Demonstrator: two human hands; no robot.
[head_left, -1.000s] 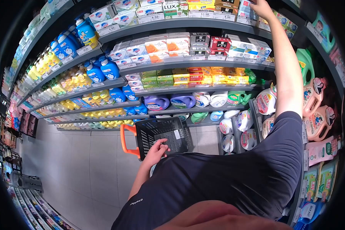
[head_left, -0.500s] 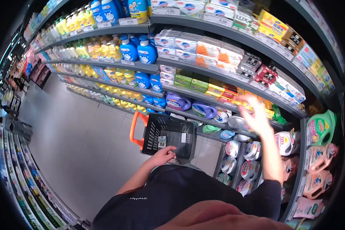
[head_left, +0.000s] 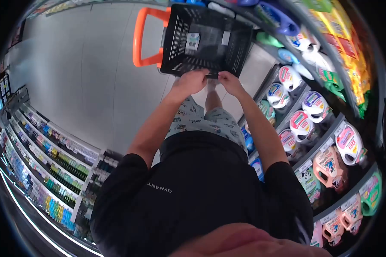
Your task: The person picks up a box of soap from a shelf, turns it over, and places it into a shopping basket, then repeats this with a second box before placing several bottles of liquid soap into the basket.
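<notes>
A black shopping basket (head_left: pixel 210 25) with perforated sides and an orange handle (head_left: pixel 138 36) on its left stands in front of my legs. A small white package (head_left: pixel 193 41) with dark printing lies inside, and a white label (head_left: pixel 225 38) shows further right. My left hand (head_left: pixel 194 81) is closed on the basket's near rim, fingers curled over it. Close beside it, my right hand (head_left: pixel 230 82) also has its fingers curled at the same rim, thumb side toward the left hand. Neither hand shows any product in it.
Shelves on the right carry white detergent bottles (head_left: pixel 301 122), pink bottles (head_left: pixel 329 167) and purple bottles (head_left: pixel 276 18). Yellow packs (head_left: pixel 336 23) line the upper right shelf. More stocked shelving (head_left: pixel 51 158) stands at the lower left. Grey tile floor (head_left: pixel 98 64) stretches left of the basket.
My right hand has come down from the soap shelves to the basket's near rim, beside my left hand. The view has tilted down and turned right, so the basket appears higher and larger.
</notes>
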